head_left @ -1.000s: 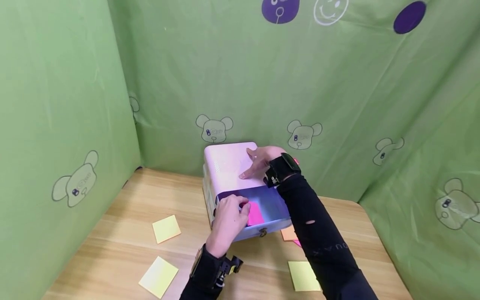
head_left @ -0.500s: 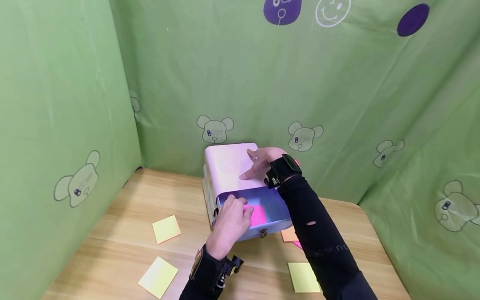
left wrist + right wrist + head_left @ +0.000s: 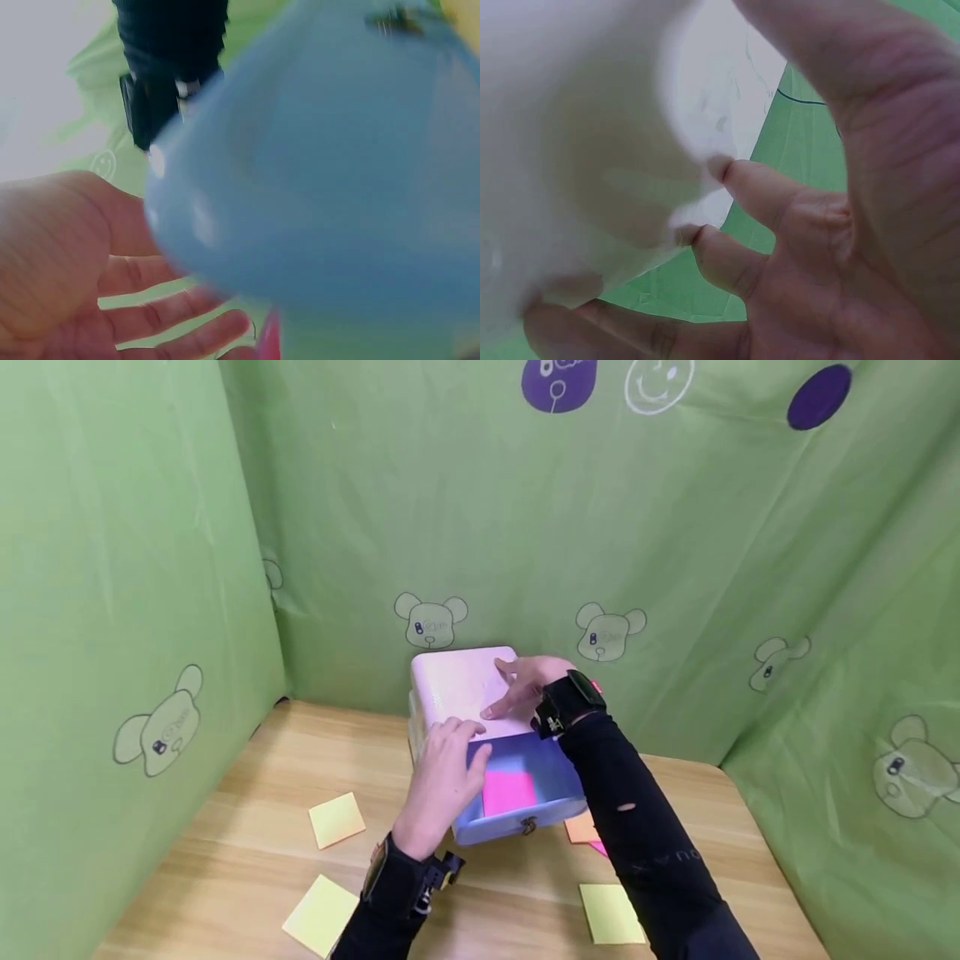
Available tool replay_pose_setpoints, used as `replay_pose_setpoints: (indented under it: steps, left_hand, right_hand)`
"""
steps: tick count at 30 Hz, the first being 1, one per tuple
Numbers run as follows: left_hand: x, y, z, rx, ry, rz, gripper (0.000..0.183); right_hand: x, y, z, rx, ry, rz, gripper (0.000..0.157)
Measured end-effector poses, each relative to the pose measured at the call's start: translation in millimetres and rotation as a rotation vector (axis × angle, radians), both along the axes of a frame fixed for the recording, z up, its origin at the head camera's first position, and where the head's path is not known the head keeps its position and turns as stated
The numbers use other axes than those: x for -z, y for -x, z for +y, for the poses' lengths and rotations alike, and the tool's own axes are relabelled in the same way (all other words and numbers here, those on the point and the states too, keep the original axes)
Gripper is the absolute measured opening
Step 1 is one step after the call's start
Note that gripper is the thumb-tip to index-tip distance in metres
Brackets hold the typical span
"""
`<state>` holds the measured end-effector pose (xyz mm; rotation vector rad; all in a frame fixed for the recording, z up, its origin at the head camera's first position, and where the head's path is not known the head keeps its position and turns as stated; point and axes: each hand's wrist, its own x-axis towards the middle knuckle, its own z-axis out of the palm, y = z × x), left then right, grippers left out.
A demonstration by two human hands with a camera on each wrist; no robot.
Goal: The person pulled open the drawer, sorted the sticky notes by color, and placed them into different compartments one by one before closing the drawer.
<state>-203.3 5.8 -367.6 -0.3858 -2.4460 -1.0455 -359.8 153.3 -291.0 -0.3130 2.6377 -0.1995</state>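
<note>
A small drawer box with a pale pink top (image 3: 457, 681) stands at the back of the table. Its blue drawer (image 3: 555, 768) is pulled out toward me, with a metal latch on the front. Inside lies a bright pink sticky note pad (image 3: 510, 793). My left hand (image 3: 446, 772) hovers at the drawer's left side, fingers spread and nothing between them. In the left wrist view the drawer's rounded blue corner (image 3: 300, 172) is beside that hand's fingers. My right hand (image 3: 528, 681) rests on the box top, fingers spread; the right wrist view shows fingertips (image 3: 720, 169) against the pale surface.
Yellow sticky notes lie on the wooden table, two at left (image 3: 337, 820) and one at right (image 3: 611, 914). An orange note (image 3: 581, 828) sits over a pink one, partly behind the right sleeve. Green curtains (image 3: 525, 527) enclose the table's back and sides.
My left hand has risen out of the drawer and shifted slightly left, its fingers spreading. The pink pad now lies fully in sight in the drawer. My right hand stays on the box top.
</note>
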Motion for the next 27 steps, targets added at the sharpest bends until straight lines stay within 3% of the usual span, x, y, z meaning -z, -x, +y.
replay_pose_setpoints:
  steps: [3, 8, 12, 23, 27]
  left_hand:
    - [-2.9, 11.0, -10, -0.022, 0.042, 0.025, 0.024]
    - [-0.3, 29.3, -22, -0.026, 0.102, 0.073, 0.024]
    - [2.3, 42.8, -29, -0.015, 0.143, 0.071, 0.028]
    - [11.3, 54.6, -32, 0.035, 0.253, -0.204, 0.039]
    - [13.3, 55.4, -32, 0.041, 0.229, -0.249, 0.038]
  right_hand:
    - [-1.4, 0.7, 0, 0.002, 0.023, 0.006, 0.12]
    - [1.1, -6.0, 4, 0.077, 0.108, -0.01, 0.12]
    - [3.2, -5.4, 5, 0.053, 0.092, 0.008, 0.12]
    - [13.4, -6.8, 12, 0.037, 0.071, 0.078, 0.118]
    - [25.6, -7.5, 21, -0.045, 0.09, 0.133, 0.114]
